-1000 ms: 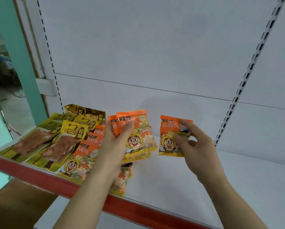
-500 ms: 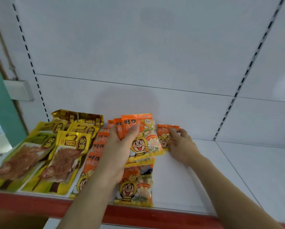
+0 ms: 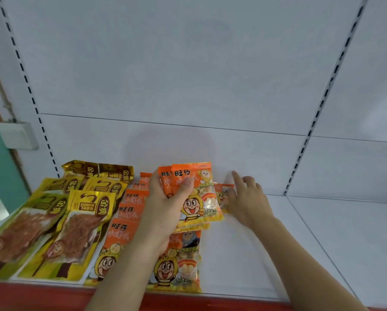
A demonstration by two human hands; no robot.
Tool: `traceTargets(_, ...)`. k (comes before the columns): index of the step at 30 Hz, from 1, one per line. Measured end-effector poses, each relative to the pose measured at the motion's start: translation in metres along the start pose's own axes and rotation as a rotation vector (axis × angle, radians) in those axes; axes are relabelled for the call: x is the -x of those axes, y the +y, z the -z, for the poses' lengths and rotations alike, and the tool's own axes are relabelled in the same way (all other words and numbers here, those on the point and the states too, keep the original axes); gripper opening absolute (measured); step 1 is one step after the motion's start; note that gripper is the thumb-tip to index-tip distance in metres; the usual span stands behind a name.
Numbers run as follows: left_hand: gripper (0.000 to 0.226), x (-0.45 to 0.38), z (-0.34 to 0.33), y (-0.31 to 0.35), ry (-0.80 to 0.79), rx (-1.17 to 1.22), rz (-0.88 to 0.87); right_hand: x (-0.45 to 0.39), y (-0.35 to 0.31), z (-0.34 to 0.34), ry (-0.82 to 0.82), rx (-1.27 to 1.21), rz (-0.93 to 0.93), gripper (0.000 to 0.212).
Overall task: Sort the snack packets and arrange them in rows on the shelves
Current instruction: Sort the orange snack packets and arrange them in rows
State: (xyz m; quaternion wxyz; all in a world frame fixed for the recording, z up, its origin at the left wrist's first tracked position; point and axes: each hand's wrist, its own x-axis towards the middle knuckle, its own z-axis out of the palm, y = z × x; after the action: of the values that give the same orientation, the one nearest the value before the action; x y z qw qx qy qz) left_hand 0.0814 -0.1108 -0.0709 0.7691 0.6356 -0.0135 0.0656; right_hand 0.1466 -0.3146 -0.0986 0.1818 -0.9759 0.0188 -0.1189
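Note:
My left hand (image 3: 165,212) grips a small stack of orange snack packets (image 3: 199,198) above the white shelf (image 3: 277,254). My right hand (image 3: 248,203) has its fingers spread and rests on a single orange packet (image 3: 224,194) lying near the shelf's back wall, partly hidden behind the held stack. A row of orange packets (image 3: 127,212) lies flat on the shelf left of my left hand, and one more orange packet (image 3: 179,265) lies near the front edge. Yellow meat-snack packets (image 3: 80,225) lie in rows at the far left.
The shelf's red front edge (image 3: 210,303) runs along the bottom. A slotted upright (image 3: 318,108) divides the back panel; bare white shelf extends to the right. A teal post and a white wall box (image 3: 17,135) stand at the left.
My right hand carried the single orange packet back to the shelf's rear and laid it down, its fingers now spread. My left hand kept its stack. The camera moved closer and to the right.

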Motion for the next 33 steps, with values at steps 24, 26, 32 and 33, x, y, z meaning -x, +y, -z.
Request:
traceTargets(24, 0.032, -0.008, 0.002, 0.003, 0.118, -0.035, -0.035, 0.035, 0.013, 0.009, 0.099, -0.519, -0.073, 0.043)
traceTargets(26, 0.031, -0.007, 0.001, 0.001, 0.130, -0.027, -0.041, 0.038, 0.007, -0.005, -0.018, -0.263, 0.017, 0.040)
traceTargets(32, 0.030, -0.009, -0.004, -0.004, 0.131, -0.022, -0.047, 0.041, 0.007, -0.014, -0.145, 0.030, 0.034, 0.045)
traceTargets(33, 0.030, -0.009, -0.003, -0.004, 0.134, -0.010, -0.044, 0.041, 0.007, -0.014, -0.139, 0.043, 0.046, 0.047)
